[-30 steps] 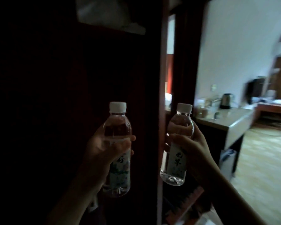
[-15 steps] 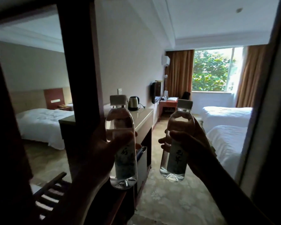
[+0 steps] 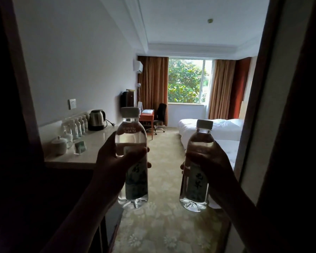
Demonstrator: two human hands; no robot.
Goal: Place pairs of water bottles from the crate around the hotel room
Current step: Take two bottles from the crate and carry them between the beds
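My left hand grips a clear water bottle with a white cap, held upright at chest height. A second capped water bottle, also upright, is gripped by my right hand, a little lower and to the right. Both bottles are full and carry pale labels. I stand in a dark entry passage that faces into the hotel room. The crate is not in view.
At the left a pale counter holds a row of several water bottles, an electric kettle and white cups. Carpet runs ahead to a desk with a chair under the window. White beds stand right; dark walls flank me.
The view has swung from a dark wooden partition into the room and moved forward. The counter with its bottles and kettle has come close at my left. Both hands still hold their bottles upright.
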